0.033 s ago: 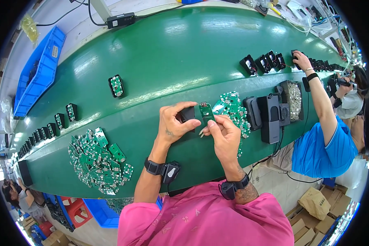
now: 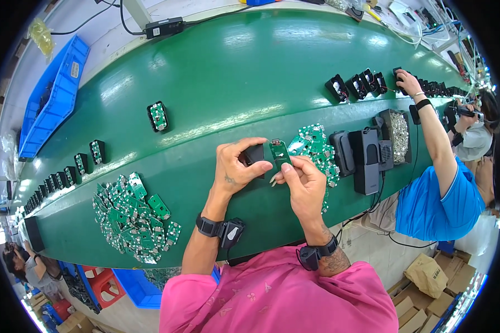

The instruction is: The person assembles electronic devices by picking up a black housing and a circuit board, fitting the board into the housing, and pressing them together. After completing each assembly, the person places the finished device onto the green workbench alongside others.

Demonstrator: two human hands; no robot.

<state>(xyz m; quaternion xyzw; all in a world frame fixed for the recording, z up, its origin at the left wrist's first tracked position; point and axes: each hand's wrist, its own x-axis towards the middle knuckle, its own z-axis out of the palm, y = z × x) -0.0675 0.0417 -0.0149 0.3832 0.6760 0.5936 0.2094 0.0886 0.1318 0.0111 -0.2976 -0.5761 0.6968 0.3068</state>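
Observation:
My left hand (image 2: pixel 233 165) is closed around a small black plastic housing (image 2: pixel 254 155), gripping it between thumb and fingers. Just to its right, a green circuit board (image 2: pixel 279 152) is pinched by its lower end in my right hand (image 2: pixel 303 180). The board stands upright beside the housing, apart from it. Two pale, thin pointed tips (image 2: pixel 273 180) stick out below the right fingers; what they belong to is hidden. Loose green circuit boards (image 2: pixel 316 147) lie spread just beyond the right hand. A larger heap of boards (image 2: pixel 130 216) sits left of my left forearm.
A black housing with a board inside (image 2: pixel 158 116) stands ahead on the green table (image 2: pixel 233 72). More form a row (image 2: pixel 69 176) at left, near a blue crate (image 2: pixel 53 97). Right are wired housings (image 2: pixel 356 86), a black device (image 2: pixel 366 161), a parts box (image 2: pixel 399 136) and a co-worker's hand (image 2: pixel 410 83).

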